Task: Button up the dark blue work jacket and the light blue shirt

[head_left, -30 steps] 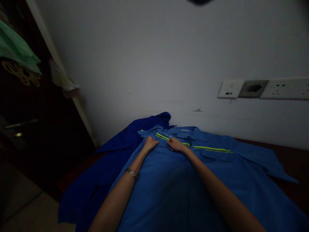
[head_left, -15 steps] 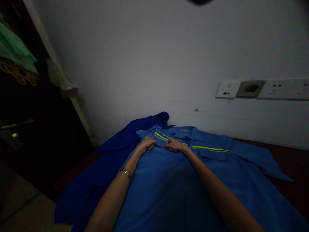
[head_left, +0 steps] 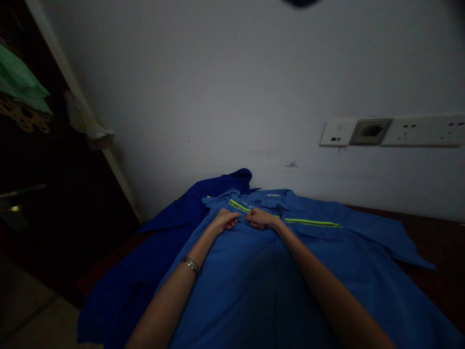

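Curled inward, the left hand (head_left: 222,221) and right hand (head_left: 260,218) touch the chest of a light blue shirt (head_left: 240,281) spread across the lower middle of the frame; whether they pinch the cloth cannot be told. Two bare forearms (head_left: 174,293) block part of its smooth, shadowed front, which bears a narrow yellow-green stripe (head_left: 314,222). A darker blue garment (head_left: 145,271) lies rumpled at lower left, partly under the shirt. Behind stands a flat, scuffed pale wall (head_left: 218,87), rectangular sockets (head_left: 421,133) at right; thin, folded green material (head_left: 20,75) hangs at upper left
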Tool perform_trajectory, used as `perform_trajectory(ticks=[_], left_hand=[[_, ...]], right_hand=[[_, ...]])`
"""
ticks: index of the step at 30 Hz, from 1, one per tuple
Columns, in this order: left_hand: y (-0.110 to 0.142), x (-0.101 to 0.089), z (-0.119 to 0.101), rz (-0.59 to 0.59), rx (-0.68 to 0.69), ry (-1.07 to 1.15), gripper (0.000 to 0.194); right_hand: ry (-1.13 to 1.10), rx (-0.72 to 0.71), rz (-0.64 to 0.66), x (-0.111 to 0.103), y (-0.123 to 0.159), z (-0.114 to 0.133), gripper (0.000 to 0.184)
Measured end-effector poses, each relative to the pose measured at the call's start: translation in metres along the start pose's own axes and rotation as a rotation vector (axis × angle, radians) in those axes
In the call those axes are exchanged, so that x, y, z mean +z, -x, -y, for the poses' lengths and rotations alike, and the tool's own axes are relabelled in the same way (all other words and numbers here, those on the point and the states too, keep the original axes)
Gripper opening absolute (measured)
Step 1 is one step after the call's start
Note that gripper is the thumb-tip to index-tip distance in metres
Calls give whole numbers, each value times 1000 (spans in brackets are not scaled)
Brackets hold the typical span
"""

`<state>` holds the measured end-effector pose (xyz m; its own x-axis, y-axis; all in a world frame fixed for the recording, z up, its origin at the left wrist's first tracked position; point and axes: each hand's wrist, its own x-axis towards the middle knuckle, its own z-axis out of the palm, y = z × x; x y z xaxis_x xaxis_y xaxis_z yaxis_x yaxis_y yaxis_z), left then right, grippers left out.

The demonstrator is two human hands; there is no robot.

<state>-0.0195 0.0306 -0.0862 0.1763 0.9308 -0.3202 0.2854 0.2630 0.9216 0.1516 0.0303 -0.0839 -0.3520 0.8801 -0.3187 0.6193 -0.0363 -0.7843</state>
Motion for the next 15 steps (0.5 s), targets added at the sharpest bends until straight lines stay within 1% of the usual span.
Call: perform_trajectory(ticks=[3,6,11,15], left_hand=[[0,11,3,-40,14,-70,28],[0,18,5,-72,40,-97,30],[-1,19,5,-100,34,-61,26],[-3,18,5,-99,40,-35,25]], right_hand=[[-7,-19,11,0,1,1,23],[-17,-29,20,0,3,1,25],[-53,28,-24,1,5,5,27],[-40,101,-104,1,9,13,27]])
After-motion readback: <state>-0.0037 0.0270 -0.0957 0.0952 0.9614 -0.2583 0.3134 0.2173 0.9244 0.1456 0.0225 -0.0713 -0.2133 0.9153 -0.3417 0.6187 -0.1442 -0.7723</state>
